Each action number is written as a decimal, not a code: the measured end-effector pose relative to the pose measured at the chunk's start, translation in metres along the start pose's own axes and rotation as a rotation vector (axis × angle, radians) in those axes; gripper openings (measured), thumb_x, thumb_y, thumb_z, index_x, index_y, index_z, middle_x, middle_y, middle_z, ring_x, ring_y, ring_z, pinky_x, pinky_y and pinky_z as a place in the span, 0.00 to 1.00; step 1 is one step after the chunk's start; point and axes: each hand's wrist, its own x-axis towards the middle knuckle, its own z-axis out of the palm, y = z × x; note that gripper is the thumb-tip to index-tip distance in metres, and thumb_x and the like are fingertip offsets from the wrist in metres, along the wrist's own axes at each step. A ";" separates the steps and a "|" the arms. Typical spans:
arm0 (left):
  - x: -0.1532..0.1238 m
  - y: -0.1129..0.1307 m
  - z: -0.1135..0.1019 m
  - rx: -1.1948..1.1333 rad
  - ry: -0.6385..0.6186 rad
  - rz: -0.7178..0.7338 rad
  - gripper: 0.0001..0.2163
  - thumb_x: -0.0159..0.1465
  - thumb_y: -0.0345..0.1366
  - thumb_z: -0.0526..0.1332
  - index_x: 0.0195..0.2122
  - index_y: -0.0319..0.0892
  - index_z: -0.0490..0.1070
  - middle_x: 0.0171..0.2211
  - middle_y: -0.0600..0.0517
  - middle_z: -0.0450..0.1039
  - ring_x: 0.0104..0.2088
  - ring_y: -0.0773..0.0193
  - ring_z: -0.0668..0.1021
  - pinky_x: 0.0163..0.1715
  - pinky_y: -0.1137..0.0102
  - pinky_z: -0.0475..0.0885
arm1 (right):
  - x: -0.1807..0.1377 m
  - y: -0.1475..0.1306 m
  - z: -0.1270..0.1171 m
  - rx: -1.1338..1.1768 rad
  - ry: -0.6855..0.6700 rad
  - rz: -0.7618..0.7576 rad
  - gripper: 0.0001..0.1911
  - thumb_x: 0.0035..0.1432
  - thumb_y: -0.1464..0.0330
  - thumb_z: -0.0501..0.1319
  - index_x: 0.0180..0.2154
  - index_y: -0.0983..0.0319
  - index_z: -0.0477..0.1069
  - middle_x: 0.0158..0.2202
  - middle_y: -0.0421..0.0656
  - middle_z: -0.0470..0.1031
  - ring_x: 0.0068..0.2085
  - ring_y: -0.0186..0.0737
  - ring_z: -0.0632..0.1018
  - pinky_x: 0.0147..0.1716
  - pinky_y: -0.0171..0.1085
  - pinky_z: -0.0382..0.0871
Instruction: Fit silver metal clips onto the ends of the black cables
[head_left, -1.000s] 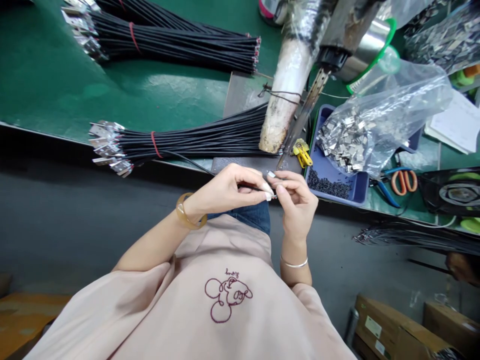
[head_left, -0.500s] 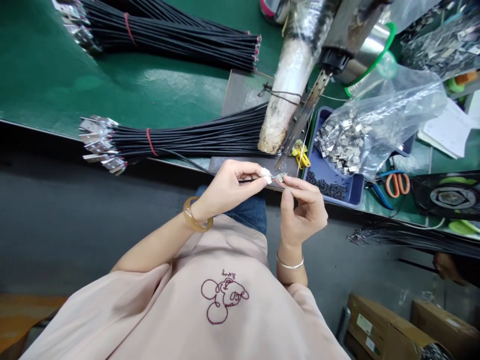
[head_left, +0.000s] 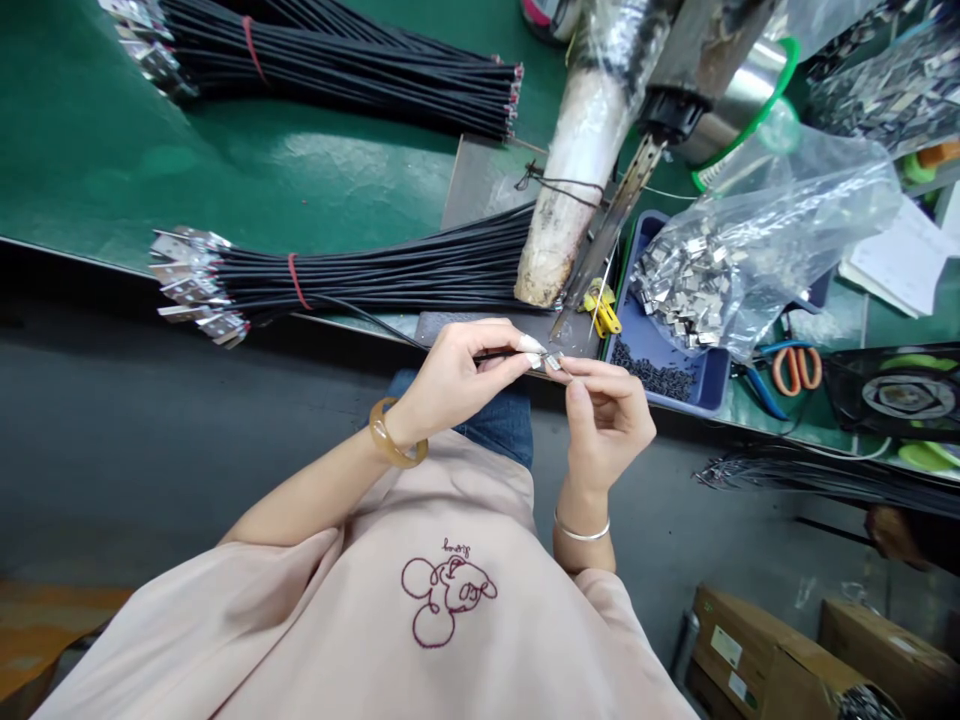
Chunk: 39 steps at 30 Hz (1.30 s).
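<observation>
My left hand [head_left: 465, 375] pinches the end of a black cable [head_left: 375, 322] between thumb and covered fingertips. That cable runs back toward a bundle of black cables [head_left: 390, 275] tied with a red band, with flat metal terminals at its left end. At the tip of the held cable, a small silver metal piece [head_left: 553, 362] sits between the two hands. My right hand [head_left: 606, 405] has its fingertips at this metal piece, thumb just below the forefinger. Whether the metal piece is fixed on the cable is too small to tell.
A soldering iron [head_left: 611, 235] points down beside a wrapped white cylinder [head_left: 559, 190]. On the right stands a blue tray [head_left: 709, 390] holding a bag of metal pieces [head_left: 690, 280] and small black parts. Pliers [head_left: 795, 368], a yellow cutter [head_left: 602, 308] and another cable bundle [head_left: 352, 70] lie on the green bench.
The small metal piece has turned and shifted slightly left, closer to my left fingertips. My right fingers have moved a little with it; the left hand is nearly still.
</observation>
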 end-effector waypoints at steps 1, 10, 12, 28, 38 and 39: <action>0.000 0.001 0.000 0.003 0.003 0.004 0.06 0.63 0.34 0.64 0.32 0.39 0.81 0.26 0.51 0.73 0.27 0.67 0.71 0.27 0.71 0.64 | 0.001 0.000 0.000 0.041 0.008 0.046 0.02 0.64 0.71 0.63 0.38 0.59 0.71 0.40 0.40 0.82 0.38 0.38 0.86 0.39 0.39 0.84; 0.000 0.008 0.008 -0.057 0.055 -0.007 0.05 0.54 0.27 0.63 0.23 0.39 0.73 0.21 0.56 0.66 0.21 0.74 0.61 0.21 0.75 0.57 | -0.004 -0.004 0.003 -0.212 0.045 -0.253 0.06 0.62 0.73 0.64 0.41 0.57 0.72 0.42 0.42 0.82 0.42 0.41 0.85 0.41 0.44 0.84; 0.000 0.008 0.009 -0.071 0.058 -0.015 0.05 0.54 0.27 0.62 0.22 0.39 0.73 0.21 0.56 0.66 0.21 0.74 0.61 0.21 0.75 0.58 | -0.006 0.000 0.004 -0.239 0.037 -0.281 0.07 0.63 0.73 0.63 0.42 0.57 0.72 0.42 0.42 0.83 0.42 0.41 0.85 0.41 0.43 0.84; 0.006 0.005 0.015 -0.057 0.147 -0.078 0.08 0.59 0.33 0.64 0.24 0.38 0.72 0.23 0.54 0.69 0.26 0.70 0.69 0.26 0.77 0.67 | 0.008 0.009 0.006 -0.451 0.045 -0.473 0.11 0.58 0.79 0.66 0.38 0.57 0.72 0.42 0.40 0.85 0.41 0.35 0.86 0.42 0.33 0.81; 0.007 0.005 0.016 -0.063 0.150 -0.095 0.10 0.59 0.34 0.63 0.22 0.38 0.70 0.22 0.54 0.67 0.25 0.71 0.67 0.25 0.76 0.64 | 0.010 0.009 0.007 -0.455 0.041 -0.467 0.10 0.58 0.78 0.65 0.37 0.57 0.71 0.41 0.40 0.85 0.40 0.36 0.86 0.40 0.35 0.82; 0.007 0.005 0.015 -0.062 0.149 -0.097 0.10 0.60 0.34 0.63 0.22 0.38 0.70 0.22 0.54 0.66 0.25 0.71 0.66 0.25 0.76 0.64 | 0.010 0.009 0.007 -0.454 0.037 -0.466 0.10 0.58 0.78 0.65 0.37 0.57 0.71 0.41 0.40 0.85 0.40 0.37 0.86 0.40 0.35 0.82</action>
